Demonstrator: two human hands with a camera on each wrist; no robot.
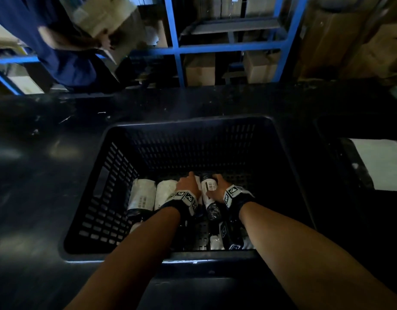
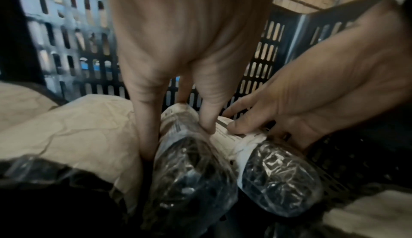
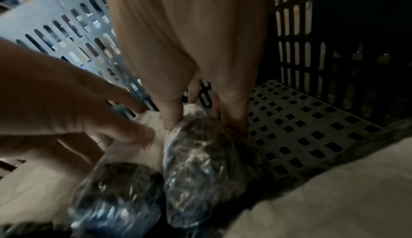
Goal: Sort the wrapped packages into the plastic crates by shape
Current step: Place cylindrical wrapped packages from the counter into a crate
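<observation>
While both forearms reach down into the black crate (image 1: 117, 180), left hand (image 1: 188, 184) and right hand (image 1: 217, 189) each grip a cylindrical package (image 1: 210, 193) on its floor

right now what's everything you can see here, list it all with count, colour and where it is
crate: one, black slotted plastic, centre of the dark table
rolled packages: four visible in a row on the crate floor, white paper and clear film over dark contents; leftmost, next
second crate: one, dark, at right, holding something white
table: one, black, under the crates
shelving: blue frame behind, with brown boxes
other person: dark blue top, upper left, carrying a cardboard box
left hand: grips the third roll
right hand: grips the fourth roll
</observation>
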